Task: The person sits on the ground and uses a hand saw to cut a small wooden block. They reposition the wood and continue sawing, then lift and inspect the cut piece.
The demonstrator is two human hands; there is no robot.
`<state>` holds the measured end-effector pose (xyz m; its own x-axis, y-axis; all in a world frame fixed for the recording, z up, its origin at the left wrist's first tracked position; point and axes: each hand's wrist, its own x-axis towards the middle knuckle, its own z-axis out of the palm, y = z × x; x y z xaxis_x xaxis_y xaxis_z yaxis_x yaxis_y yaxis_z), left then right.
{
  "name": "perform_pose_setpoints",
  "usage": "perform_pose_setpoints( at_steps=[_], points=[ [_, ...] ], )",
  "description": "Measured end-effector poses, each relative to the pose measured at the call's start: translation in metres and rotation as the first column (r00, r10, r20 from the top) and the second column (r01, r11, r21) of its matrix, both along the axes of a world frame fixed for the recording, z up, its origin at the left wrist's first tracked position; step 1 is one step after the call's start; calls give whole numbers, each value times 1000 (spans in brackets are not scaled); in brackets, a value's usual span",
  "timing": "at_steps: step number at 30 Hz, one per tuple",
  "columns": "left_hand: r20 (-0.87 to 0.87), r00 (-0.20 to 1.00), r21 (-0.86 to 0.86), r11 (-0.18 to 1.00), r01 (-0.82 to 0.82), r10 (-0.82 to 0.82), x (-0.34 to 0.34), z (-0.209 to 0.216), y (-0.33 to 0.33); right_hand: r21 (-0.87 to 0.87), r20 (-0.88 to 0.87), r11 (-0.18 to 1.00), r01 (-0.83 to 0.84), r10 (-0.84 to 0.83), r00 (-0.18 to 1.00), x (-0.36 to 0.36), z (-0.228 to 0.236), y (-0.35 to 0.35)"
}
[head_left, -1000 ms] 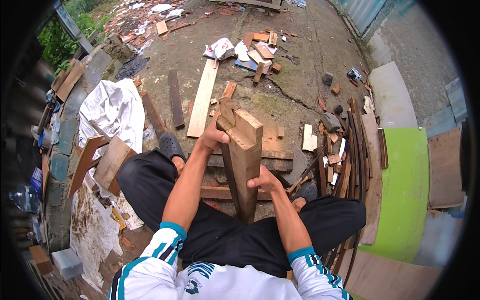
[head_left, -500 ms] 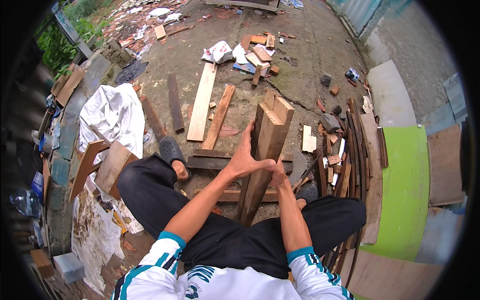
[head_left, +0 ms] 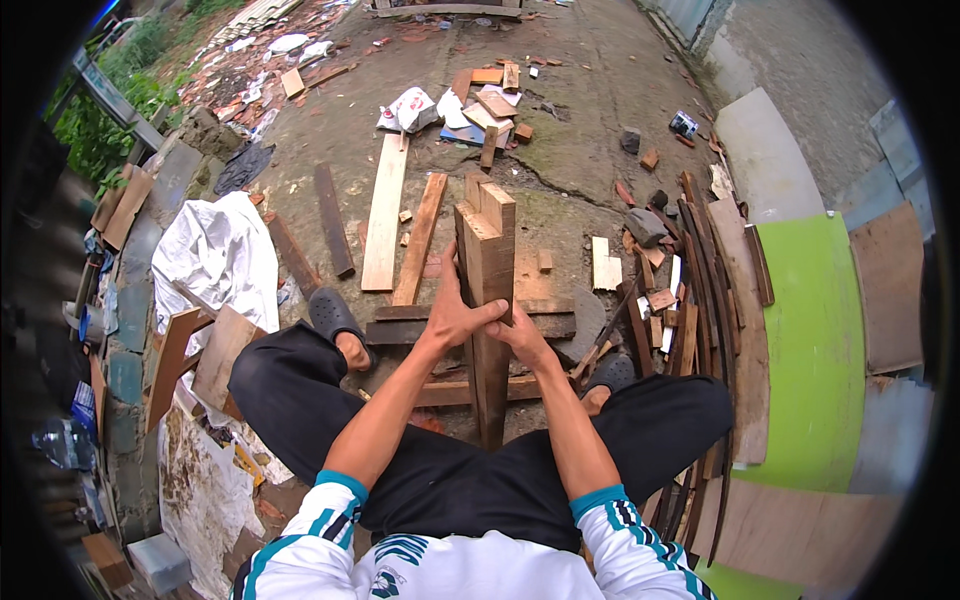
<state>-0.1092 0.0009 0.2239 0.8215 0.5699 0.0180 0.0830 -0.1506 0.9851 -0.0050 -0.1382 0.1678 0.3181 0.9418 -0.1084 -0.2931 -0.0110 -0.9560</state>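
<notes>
Between my knees stands a bundle of wooden boards [head_left: 491, 265] pressed face to face, held on end, their upper ends at uneven heights. My left hand [head_left: 455, 318] wraps the left side of the bundle, thumb across the near edge. From the right, my right hand [head_left: 520, 338] grips the same boards, and the two thumbs meet on the near edge. Most fingers of both hands are hidden behind the wood. Under and beyond the bundle, dark wooden battens [head_left: 400, 333] lie crosswise on the ground.
A pale plank [head_left: 386, 215] and a brown plank [head_left: 420, 238] lie ahead. Long strips and offcuts [head_left: 690, 320] pile up at right beside a green panel [head_left: 808, 350]. At left are a white sheet [head_left: 215, 250] and leaning boards [head_left: 172, 360]. Scraps [head_left: 490, 110] lie farther off.
The bundle of boards has swung left from a rightward lean to nearly straight, both hands moving with it. My grip stays on it. The view has shifted slightly.
</notes>
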Motion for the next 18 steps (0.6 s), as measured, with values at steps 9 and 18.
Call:
perform_pose_setpoints(
  at_steps=[9, 18],
  points=[
    [-73, 898, 182, 892, -415, 433, 0, -12, 11, 0, 527, 940, 341, -290, 799, -51, -9, 3],
    [-124, 871, 220, 869, -443, 475, 8, -5, -13, -2, 721, 799, 601, -415, 554, -60, -12, 13]
  ],
)
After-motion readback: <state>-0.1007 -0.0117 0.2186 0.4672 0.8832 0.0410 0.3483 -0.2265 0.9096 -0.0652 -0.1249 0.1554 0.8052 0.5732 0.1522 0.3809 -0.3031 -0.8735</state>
